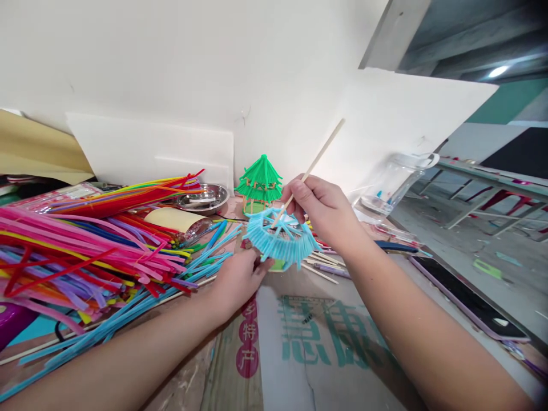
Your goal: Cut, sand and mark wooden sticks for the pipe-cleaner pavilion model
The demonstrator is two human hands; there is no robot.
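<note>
Left hand (237, 279) grips blue roof (280, 240) from below; right hand (321, 208) pinches stick (319, 154) above it

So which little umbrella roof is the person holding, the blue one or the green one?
The blue roof. Both hands, left and right, are on it, with a stick through it. The green roof stands untouched behind.

Bright even daylight, soft faint shadows, glare on white wall (171, 63) & ceiling lamp (499, 71), strong fisheye bend at edges, centre sharp, corners slightly soft.
</note>
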